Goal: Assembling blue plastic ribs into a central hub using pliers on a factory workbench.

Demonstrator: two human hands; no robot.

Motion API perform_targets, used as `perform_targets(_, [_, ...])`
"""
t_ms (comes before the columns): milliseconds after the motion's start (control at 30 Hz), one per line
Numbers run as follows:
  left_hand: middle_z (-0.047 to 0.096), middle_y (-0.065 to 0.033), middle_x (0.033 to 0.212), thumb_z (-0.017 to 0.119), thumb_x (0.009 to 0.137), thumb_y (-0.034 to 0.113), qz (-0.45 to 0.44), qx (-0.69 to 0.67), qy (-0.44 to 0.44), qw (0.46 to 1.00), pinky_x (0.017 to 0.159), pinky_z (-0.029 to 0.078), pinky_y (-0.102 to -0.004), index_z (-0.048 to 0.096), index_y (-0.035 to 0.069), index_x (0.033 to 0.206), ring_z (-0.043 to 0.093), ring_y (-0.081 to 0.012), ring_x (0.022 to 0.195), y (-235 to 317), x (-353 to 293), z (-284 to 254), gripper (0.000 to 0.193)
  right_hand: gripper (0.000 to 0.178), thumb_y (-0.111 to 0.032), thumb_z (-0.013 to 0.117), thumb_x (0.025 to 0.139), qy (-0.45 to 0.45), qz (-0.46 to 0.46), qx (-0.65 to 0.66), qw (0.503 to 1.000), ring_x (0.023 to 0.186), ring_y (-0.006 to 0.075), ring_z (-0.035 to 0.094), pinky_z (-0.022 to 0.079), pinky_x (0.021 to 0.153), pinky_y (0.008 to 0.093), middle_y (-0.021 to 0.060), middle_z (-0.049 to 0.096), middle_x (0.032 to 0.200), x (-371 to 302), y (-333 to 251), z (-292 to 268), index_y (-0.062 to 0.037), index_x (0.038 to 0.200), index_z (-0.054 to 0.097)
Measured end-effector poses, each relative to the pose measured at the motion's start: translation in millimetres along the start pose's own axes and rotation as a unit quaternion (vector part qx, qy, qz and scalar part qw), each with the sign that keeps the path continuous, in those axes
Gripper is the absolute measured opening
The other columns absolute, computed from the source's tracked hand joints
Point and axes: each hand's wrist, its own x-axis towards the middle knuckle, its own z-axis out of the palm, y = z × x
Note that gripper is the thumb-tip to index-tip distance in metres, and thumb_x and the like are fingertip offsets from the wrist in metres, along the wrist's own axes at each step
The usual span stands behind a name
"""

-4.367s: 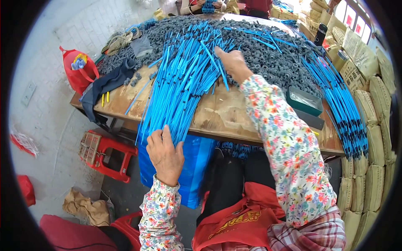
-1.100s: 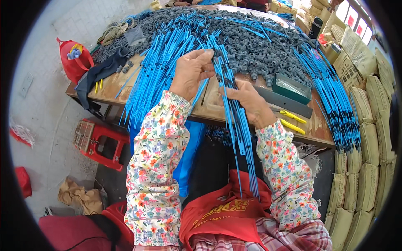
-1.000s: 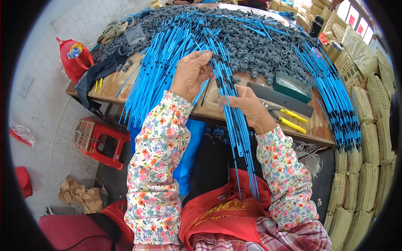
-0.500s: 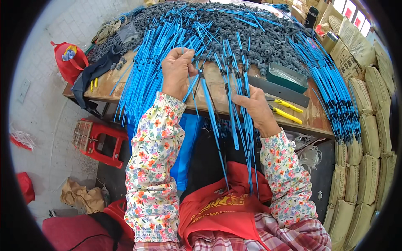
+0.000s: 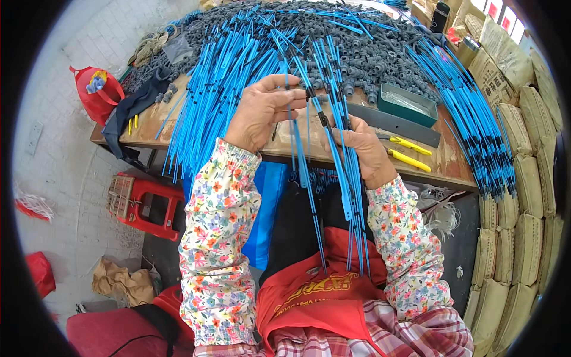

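My right hand (image 5: 364,152) is closed around a bundle of long thin blue strips (image 5: 351,178) with black joints. The bundle slants down from above the table to over the red apron (image 5: 324,297) on my lap. To its left, my left hand (image 5: 267,113) has its thumb and fingertips at a separate blue strip (image 5: 292,143), partly blurred, beside the bundle's upper part. The fingers appear pinched on that strip. A large pile of similar blue strips (image 5: 208,107) lies on the table, left of my left hand.
Dark grey plastic fittings (image 5: 351,56) heap across the back of the wooden table (image 5: 449,157). Right of my hands are a green tray (image 5: 407,106), a grey bar (image 5: 392,128) and yellow-handled pliers (image 5: 410,159). More blue strips (image 5: 470,119) overhang the right edge, near stacked sacks (image 5: 526,178).
The strips in my right hand have drawn together into a tighter bundle. My left hand has turned and shifted slightly right and down, its fingers now pointing toward the bundle.
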Motion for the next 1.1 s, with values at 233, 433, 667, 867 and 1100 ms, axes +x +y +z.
perform_targets(233, [0.065,-0.0071,0.085,0.054,0.094,0.008,0.016,-0.101,-0.087,0.991,0.065,0.056,-0.0317,0.059,0.003,0.109,0.064,-0.0145,0.072,-10.2,-8.2,-1.9,0.017,0.027,-0.012,0.072,0.084,0.003,0.011,-0.004,1.000,0.068,0.0137,0.067,0.055,0.058,0.0224,0.0097,0.067,0.081,5.0,0.5,4.3,-0.0003,0.104,0.059])
perform_targets(433, [0.064,-0.0051,0.080,0.057,0.092,0.007,-0.001,-0.127,0.110,0.986,0.056,0.051,-0.0293,0.056,0.007,0.111,0.058,-0.0102,0.061,-11.1,-11.2,-19.8,0.018,0.019,-0.010,0.068,0.082,0.150,-0.051,-0.287,0.945,0.055,0.0043,0.050,0.040,0.049,0.0213,-0.0011,0.059,0.071,-1.1,2.5,9.0,-0.0018,0.097,0.062])
perform_targets(667, [0.067,-0.0146,0.100,0.057,0.091,0.004,0.013,-0.132,0.131,0.983,0.066,0.057,-0.0337,0.052,0.004,0.113,0.068,-0.0178,0.078,-3.6,-17.7,-14.9,0.022,0.020,-0.013,0.070,0.080,0.131,-0.110,-0.456,0.874,0.056,0.0043,0.049,0.039,0.051,0.0211,-0.0014,0.058,0.069,-1.8,2.3,23.2,-0.0010,0.093,0.060])
perform_targets(867, [0.068,-0.0142,0.091,0.067,0.083,0.002,0.065,-0.097,0.100,0.988,0.060,0.057,-0.0307,0.054,0.002,0.103,0.067,-0.0190,0.070,-1.7,-12.4,12.8,0.023,0.030,-0.020,0.072,0.076,0.135,-0.136,-0.507,0.840,0.063,0.0168,0.057,0.047,0.065,0.0350,0.0096,0.063,0.068,2.9,11.8,41.7,0.0037,0.091,0.063])
perform_targets(1100, [0.067,-0.0098,0.083,0.068,0.086,0.009,0.048,0.005,0.111,0.993,0.056,0.056,-0.0286,0.057,0.004,0.098,0.067,-0.0173,0.066,-6.2,-15.4,12.7,0.018,0.024,-0.021,0.061,0.089,0.113,-0.093,-0.372,0.917,0.056,0.0101,0.054,0.045,0.053,0.0272,0.0047,0.058,0.064,2.4,11.9,36.6,0.0031,0.092,0.064])
